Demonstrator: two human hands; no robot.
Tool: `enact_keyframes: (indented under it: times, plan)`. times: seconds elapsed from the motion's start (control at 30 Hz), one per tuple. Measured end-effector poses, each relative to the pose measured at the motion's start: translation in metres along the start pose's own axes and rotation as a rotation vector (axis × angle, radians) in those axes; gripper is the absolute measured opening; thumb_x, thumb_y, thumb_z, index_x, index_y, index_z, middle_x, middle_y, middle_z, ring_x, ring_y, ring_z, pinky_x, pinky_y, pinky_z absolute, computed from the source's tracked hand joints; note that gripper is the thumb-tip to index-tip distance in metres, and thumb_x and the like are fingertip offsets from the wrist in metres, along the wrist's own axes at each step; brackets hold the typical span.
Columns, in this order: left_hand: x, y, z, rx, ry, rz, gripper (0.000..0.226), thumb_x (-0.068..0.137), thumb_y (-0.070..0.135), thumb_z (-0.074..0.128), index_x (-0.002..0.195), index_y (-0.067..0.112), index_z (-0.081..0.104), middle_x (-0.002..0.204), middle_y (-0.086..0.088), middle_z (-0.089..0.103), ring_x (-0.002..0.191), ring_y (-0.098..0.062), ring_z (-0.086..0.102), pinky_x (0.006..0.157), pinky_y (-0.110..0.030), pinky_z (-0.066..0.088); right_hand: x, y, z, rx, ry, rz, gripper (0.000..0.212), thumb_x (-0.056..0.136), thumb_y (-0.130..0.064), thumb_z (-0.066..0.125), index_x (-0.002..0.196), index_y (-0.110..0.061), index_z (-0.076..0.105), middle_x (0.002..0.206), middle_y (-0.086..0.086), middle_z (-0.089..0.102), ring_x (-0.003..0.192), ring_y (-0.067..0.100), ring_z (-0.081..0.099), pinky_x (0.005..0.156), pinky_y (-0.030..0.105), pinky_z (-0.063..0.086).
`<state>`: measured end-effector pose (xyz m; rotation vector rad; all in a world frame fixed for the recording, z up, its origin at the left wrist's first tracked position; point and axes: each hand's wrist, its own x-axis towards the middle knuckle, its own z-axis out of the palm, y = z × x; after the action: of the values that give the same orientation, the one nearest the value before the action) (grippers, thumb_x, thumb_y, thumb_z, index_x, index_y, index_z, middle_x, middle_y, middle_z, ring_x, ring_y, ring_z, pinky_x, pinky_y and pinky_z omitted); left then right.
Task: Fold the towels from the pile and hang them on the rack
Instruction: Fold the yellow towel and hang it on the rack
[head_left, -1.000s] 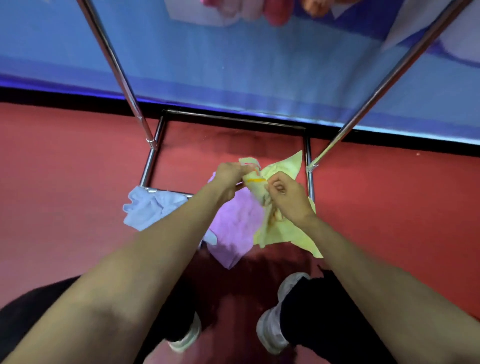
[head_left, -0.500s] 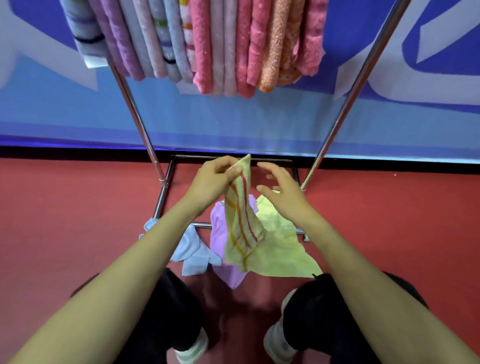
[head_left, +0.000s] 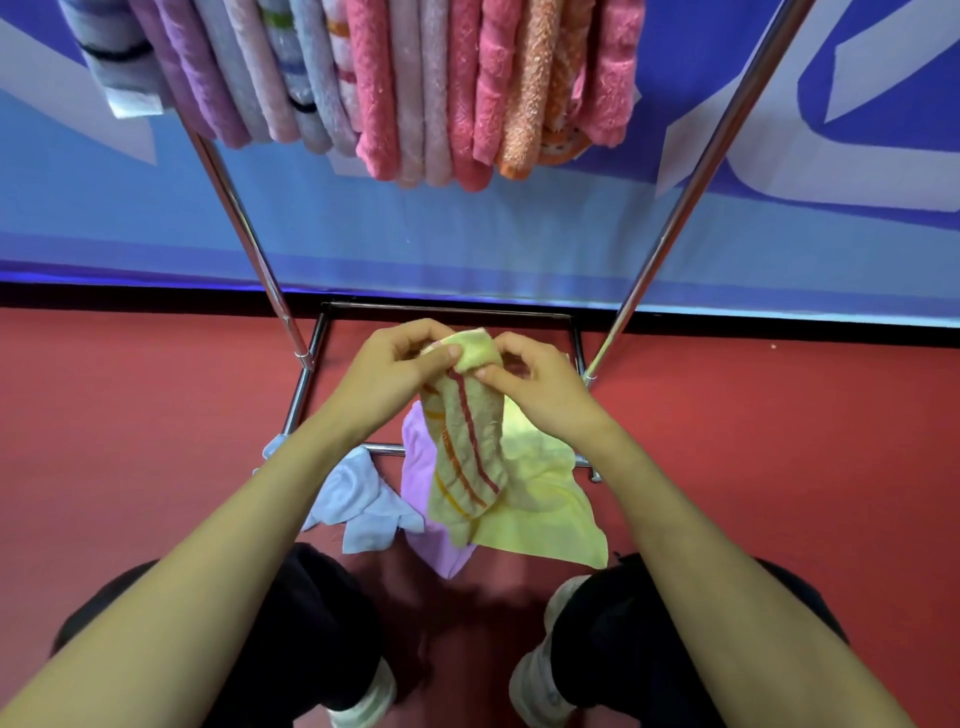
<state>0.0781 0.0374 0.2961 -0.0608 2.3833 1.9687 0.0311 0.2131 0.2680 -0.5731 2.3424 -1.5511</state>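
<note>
Striped towel, pinched by left hand and right hand, hangs below towel-filled rack.

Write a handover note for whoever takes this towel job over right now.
Left hand and right hand: both pinch the top edge of the striped yellow towel, held up, hanging narrow.
Floor pile under the rack: plain yellow towel, purple towel, light blue towel.
Done: a row of folded towels hangs on the rack.
Left: fold and hang the striped one, then those three.

Red floor meets a black strip under a blue, perhaps printed, wall.
</note>
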Motion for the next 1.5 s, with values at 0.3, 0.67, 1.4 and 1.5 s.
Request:
enact_keyframes:
  times: [0.3, 0.67, 1.4, 1.5]
  plan:
    - [0.008, -0.005, -0.005, 0.003, 0.243, 0.065, 0.009, 0.088, 0.017, 0.066, 0.087, 0.008, 0.070, 0.080, -0.001, 0.067, 0.072, -0.005, 0.058, 0.069, -0.016, 0.046, 0.008, 0.002, 0.001, 0.002, 0.037, 0.021, 0.006, 0.080, -0.020, 0.075, 0.083, -0.017, 0.071, 0.081, 0.005, 0.071, 0.070, 0.008, 0.057, 0.073, 0.025, 0.047]
    - [0.025, -0.030, -0.026, -0.061, 0.383, 0.000, 0.009, 0.088, 0.021, 0.067, 0.080, 0.019, 0.068, 0.072, 0.009, 0.065, 0.070, -0.006, 0.057, 0.068, -0.026, 0.049, 0.019, 0.028, 0.007, -0.356, 0.054, 0.112, 0.011, 0.087, -0.024, 0.066, 0.082, -0.015, 0.064, 0.074, 0.001, 0.064, 0.074, 0.020, 0.057, 0.073, 0.040, 0.049]
    - [0.026, -0.027, -0.027, 0.293, 0.433, 0.124, 0.047, 0.081, 0.012, 0.072, 0.124, 0.023, 0.054, 0.078, 0.009, 0.066, 0.069, 0.008, 0.059, 0.069, -0.012, 0.046, 0.030, 0.021, -0.005, -0.450, 0.071, -0.023, 0.011, 0.086, -0.033, 0.063, 0.088, -0.022, 0.066, 0.083, -0.005, 0.063, 0.082, 0.021, 0.060, 0.077, 0.044, 0.049]
    - [0.027, -0.034, -0.022, 0.448, 0.347, 0.174, 0.033, 0.083, 0.029, 0.071, 0.111, 0.024, 0.056, 0.074, 0.011, 0.065, 0.070, -0.007, 0.062, 0.071, -0.029, 0.050, 0.026, 0.014, -0.004, -0.495, 0.140, -0.099, 0.026, 0.087, -0.038, 0.055, 0.096, -0.017, 0.070, 0.084, 0.001, 0.063, 0.080, 0.028, 0.061, 0.077, 0.037, 0.048]
